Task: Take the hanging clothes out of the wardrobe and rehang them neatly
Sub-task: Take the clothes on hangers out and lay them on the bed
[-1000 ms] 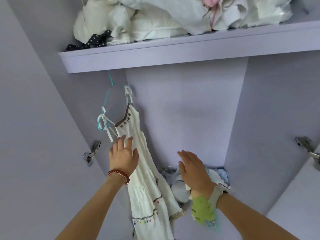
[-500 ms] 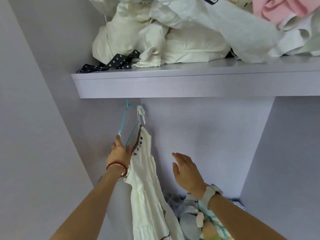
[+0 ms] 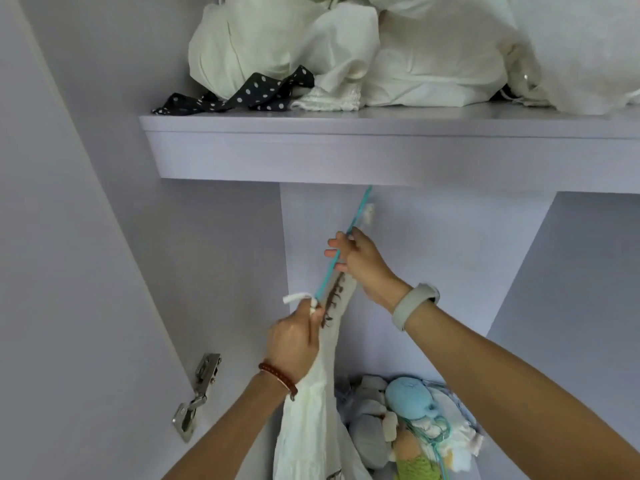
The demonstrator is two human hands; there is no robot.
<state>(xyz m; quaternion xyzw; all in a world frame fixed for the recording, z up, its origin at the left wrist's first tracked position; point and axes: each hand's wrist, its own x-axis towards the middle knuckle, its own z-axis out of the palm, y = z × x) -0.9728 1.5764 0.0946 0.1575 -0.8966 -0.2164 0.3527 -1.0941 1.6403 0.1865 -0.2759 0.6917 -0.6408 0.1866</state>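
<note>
Right hand [image 3: 360, 261]: grip closed round the upper arm of the teal hanger [image 3: 341, 251], fingers curled over the wire, thumb side toward the wardrobe's back panel [image 3: 433, 254]. A pale wristband [image 3: 414, 306] sits on that wrist.

Left hand [image 3: 294, 344]: grip pinched at the lower end of the same hanger, where a white strap loop [image 3: 294, 297] of the garment is bunched; whether the fingers hold the strap, the wire or both cannot be made out. A red-brown beaded bracelet [image 3: 278, 377] is on that wrist.

The hanger runs steeply tilted between the two hands, its top end disappearing behind the front edge of the shelf [image 3: 346, 157]; a second white strap [image 3: 369, 213] is tied near that upper end. The rail is hidden.

The white dress [image 3: 311, 420] hangs from the hanger inside the wardrobe, its dark beaded neckline trim [image 3: 334, 299] just below the wire, its skirt falling past the left forearm and out of the bottom of the frame.

To the right of the skirt, on the wardrobe floor, lies a heap of soft items [image 3: 408, 427], among them a light blue knitted toy [image 3: 410, 398] and a green knitted piece [image 3: 417, 469].

On the shelf above: a pile of white fabric [image 3: 346, 50] and a black polka-dot ribbon [image 3: 249, 97] trailing to the shelf's left end.

A metal door hinge [image 3: 197, 396] is fixed on the left side panel.
</note>
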